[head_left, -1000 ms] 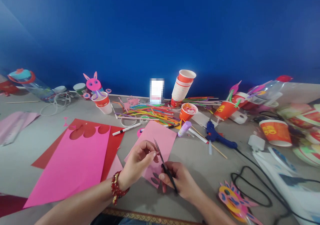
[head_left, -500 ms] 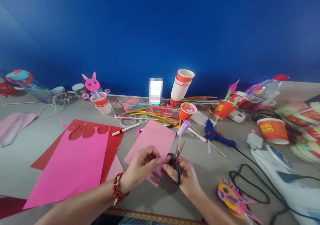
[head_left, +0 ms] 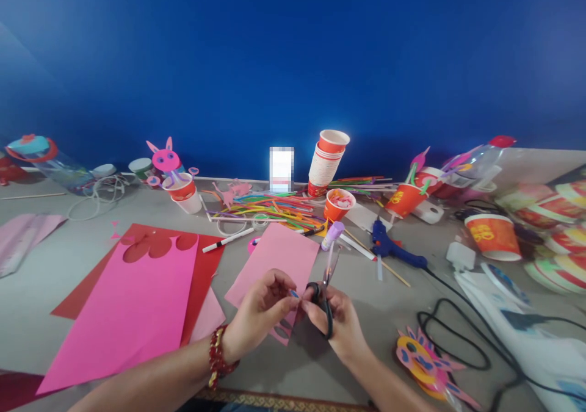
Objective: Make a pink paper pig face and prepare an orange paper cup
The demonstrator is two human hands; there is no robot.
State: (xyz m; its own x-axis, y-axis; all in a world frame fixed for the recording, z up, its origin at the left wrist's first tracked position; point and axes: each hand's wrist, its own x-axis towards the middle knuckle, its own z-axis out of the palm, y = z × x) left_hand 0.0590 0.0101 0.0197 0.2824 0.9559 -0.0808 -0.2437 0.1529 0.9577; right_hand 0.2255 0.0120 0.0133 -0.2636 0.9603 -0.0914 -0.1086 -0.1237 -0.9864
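My left hand (head_left: 268, 305), with a red beaded bracelet at the wrist, is closed in a pinch on a small paper piece (head_left: 294, 293) that shows a bit of blue. Most of that piece is hidden by the fingers. My right hand (head_left: 343, 326) holds black-handled scissors (head_left: 328, 314), their blades pointing up and away from me. Its thumb and fingertip meet the left fingertips at the small piece. Under both hands lies a light pink sheet (head_left: 279, 253) with cut-out holes near its lower corner.
To the left, a bright pink sheet (head_left: 141, 302) with scalloped cut-outs overlaps a red sheet (head_left: 210, 256). Beyond lie a glue stick (head_left: 332, 235), colourful pipe cleaners (head_left: 274, 207) and stacked paper cups (head_left: 327, 162). At right are a blue glue gun (head_left: 394, 247), its cord and a pink-yellow paper figure (head_left: 421, 363).
A blue bit of the small piece now shows between my left fingertips. Both hands stay close together, and the whole view has shifted slightly.
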